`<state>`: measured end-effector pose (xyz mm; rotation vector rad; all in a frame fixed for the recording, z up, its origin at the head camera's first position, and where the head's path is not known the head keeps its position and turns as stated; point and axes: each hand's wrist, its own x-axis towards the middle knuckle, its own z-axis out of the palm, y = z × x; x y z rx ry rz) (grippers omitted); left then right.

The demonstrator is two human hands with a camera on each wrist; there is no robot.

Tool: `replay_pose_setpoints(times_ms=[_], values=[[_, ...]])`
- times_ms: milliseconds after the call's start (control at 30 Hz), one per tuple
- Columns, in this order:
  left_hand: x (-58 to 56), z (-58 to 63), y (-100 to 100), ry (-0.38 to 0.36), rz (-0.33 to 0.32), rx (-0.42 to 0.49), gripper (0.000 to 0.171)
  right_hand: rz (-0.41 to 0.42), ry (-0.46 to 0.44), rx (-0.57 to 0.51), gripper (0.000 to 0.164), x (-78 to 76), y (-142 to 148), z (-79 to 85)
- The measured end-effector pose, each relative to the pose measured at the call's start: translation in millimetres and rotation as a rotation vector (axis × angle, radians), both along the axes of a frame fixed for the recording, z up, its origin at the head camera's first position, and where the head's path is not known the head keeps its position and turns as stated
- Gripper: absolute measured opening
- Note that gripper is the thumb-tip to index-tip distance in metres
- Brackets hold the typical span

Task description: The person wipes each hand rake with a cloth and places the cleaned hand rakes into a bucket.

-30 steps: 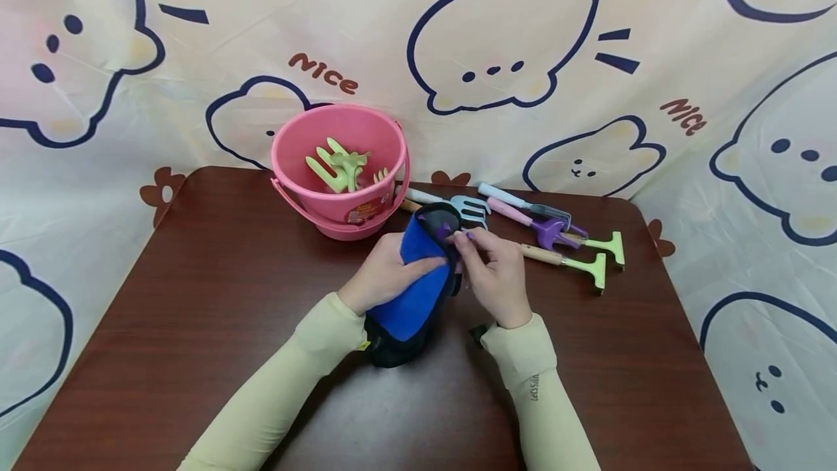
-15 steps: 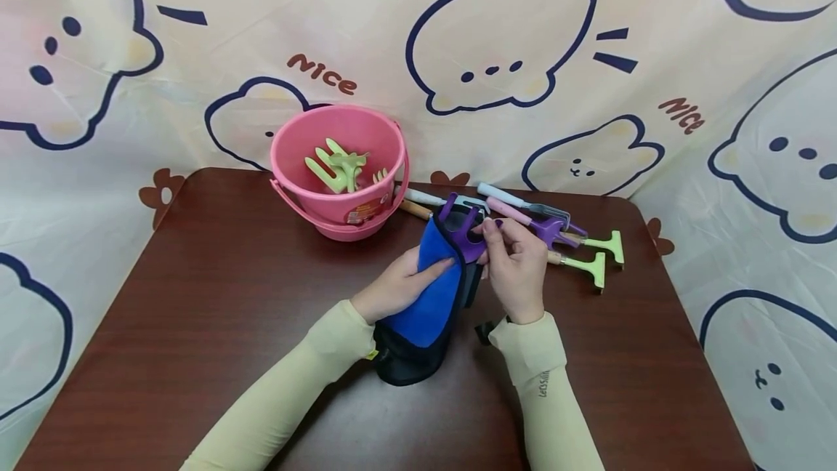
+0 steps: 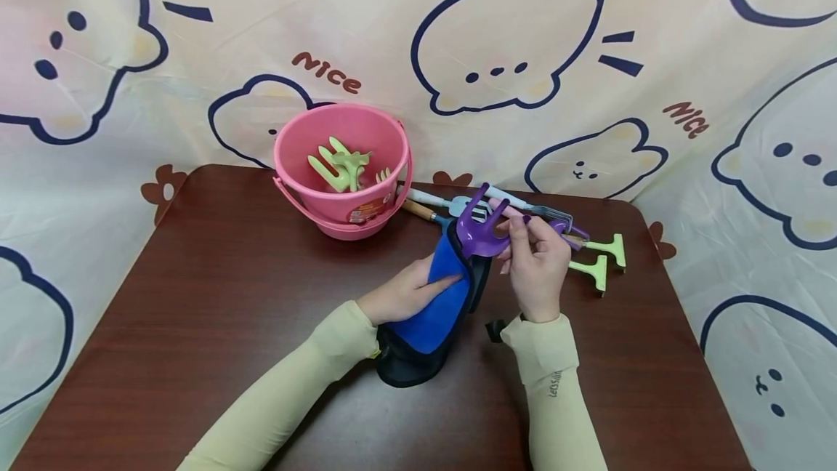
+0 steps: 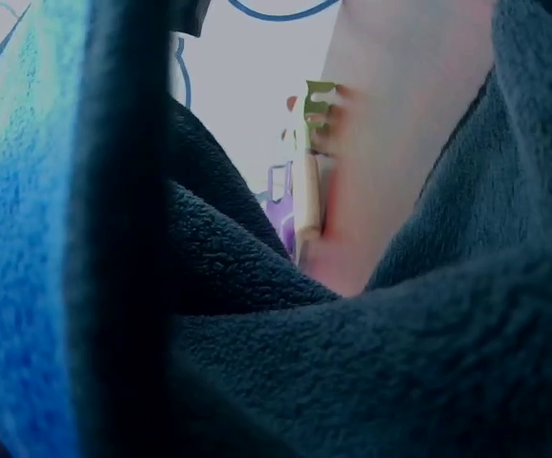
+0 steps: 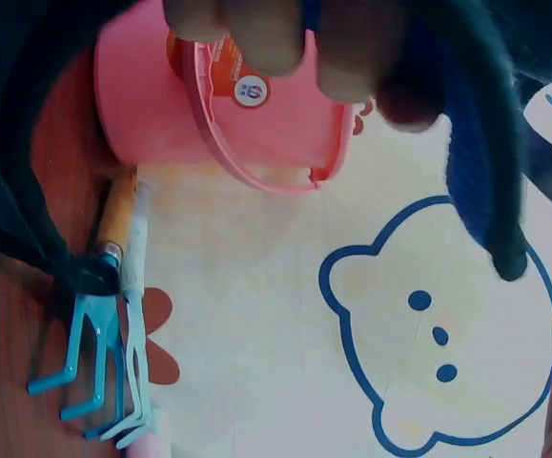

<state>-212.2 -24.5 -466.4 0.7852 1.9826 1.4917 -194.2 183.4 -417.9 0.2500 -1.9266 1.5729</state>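
Note:
My left hand grips a blue cloth pouch with black edging, fingers behind it and thumb across the blue face. From its mouth sticks the head of a purple toy hand rake, tines up; its handle is hidden. My right hand pinches the rake's head at its right side. Dark fleecy folds of the pouch fill much of the left wrist view. In the right wrist view, the left hand's fingers curl over the pouch at the top.
A pink bucket with green toy tools stands back left. Behind the hands lie a blue rake, a light blue fork, a dark grey fork and green-headed rakes. A patterned cloth hangs behind the table.
The purple rake's head has risen out of the pouch mouth, drawn up by my right hand. Both hands and the pouch have shifted to the right.

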Motion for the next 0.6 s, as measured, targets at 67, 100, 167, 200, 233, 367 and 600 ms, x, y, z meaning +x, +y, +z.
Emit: replay_pose_setpoints(times_ms=[67,100,167,200,233,367,600], values=[[-0.6,-1.5,-0.6,0.004,-0.009,-0.014,0.058,-0.005,0.002,-0.005,0.028,-0.4,2.1,-0.4],[-1.0,-2.6,-1.0,0.001,-0.013,-0.023,0.058,-0.011,0.001,-0.009,0.027,-0.5,3.0,-0.5],[-1.3,-4.3,-1.7,0.001,-0.023,-0.043,0.060,-0.022,0.002,-0.019,0.028,-0.7,5.2,-0.4],[-1.4,-5.0,-2.3,-0.004,-0.027,-0.053,0.061,-0.030,0.001,-0.020,0.028,-0.7,6.4,-0.2],[-1.6,-5.7,-2.8,-0.007,-0.032,-0.063,0.061,-0.038,0.003,-0.022,0.029,-0.9,7.8,0.2],[-3.8,-8.7,-4.7,-0.005,-0.047,-0.104,0.066,-0.070,0.007,-0.056,0.029,-2.0,13.6,2.6],[-7.8,-16.7,-8.6,0.029,-0.035,-0.194,0.072,-0.061,0.005,-0.149,0.033,-3.2,23.1,2.1]])
